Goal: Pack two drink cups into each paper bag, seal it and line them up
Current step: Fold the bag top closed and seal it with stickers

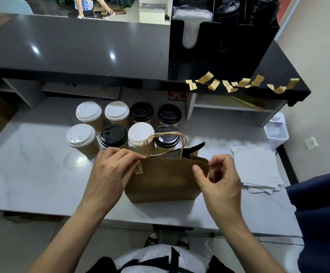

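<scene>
A: Where is the paper bag (165,179)?

B: Center of the frame, upright on the pale table (32,174), just below the cups. Its twine handles (165,142) stand up, and the mouth gapes at the upper right, where something dark pokes out.

A: And the hands?

B: The left hand (112,170) presses curled fingers on the bag's top left corner, where a small tan sticker (138,168) folds over the rim. The right hand (217,176) pinches the top right corner between thumb and fingers.

A: So it's the sealing step?

B: I'd judge so. To do it well, keep both rims flush, rub the sticker flat on both faces, then close the right side with another. Spare stickers (239,83) hang off the dark counter (81,46) edge at upper right.

A: Anything left to pack?

B: 8 lidded cups (124,125) wait in 2 rows above the bag, 4 white-lidded, 4 black. Whether this bag holds 2 cups I can't tell. Flat white sheets (256,170), maybe bags, lie to the right.
</scene>
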Available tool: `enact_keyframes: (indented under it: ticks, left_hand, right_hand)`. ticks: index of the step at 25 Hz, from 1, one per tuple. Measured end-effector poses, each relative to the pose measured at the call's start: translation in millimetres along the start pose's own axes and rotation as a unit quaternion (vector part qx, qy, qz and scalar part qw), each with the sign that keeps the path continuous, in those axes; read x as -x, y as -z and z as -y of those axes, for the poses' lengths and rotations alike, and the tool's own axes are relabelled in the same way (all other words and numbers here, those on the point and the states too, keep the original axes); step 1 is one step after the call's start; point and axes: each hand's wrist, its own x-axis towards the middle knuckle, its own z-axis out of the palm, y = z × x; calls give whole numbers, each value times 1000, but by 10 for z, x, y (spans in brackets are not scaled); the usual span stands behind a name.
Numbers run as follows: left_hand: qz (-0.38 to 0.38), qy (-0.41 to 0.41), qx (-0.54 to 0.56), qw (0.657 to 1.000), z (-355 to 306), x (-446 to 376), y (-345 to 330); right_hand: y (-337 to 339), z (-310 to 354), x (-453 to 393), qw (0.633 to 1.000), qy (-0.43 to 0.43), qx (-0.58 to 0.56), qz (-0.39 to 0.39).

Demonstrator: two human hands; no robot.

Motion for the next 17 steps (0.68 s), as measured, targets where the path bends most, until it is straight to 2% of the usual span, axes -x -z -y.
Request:
enact_keyframes:
  ticks: [2,6,9,11,14,17]
  left_hand:
    - [2,9,0,1000,-20,2,10]
    - [-17,28,10,999,-95,-4,3]
    - [-94,37,40,994,-232,-16,28]
    - [-137,8,61,989,-360,-19,59]
    - [-102,-51,100,988,-544,-20,33]
    - [-46,-66,107,991,-669,-52,-59]
  right_hand:
    - [70,-41,-77,1000,2,11,4]
    - [156,-94,-221,995,27,53,85]
    - [199,-134,-304,984,32,71,161]
    - [214,-150,-354,979,34,73,187]
    - [229,-176,-411,979,62,56,186]
    - [240,-188,-446,982,83,52,163]
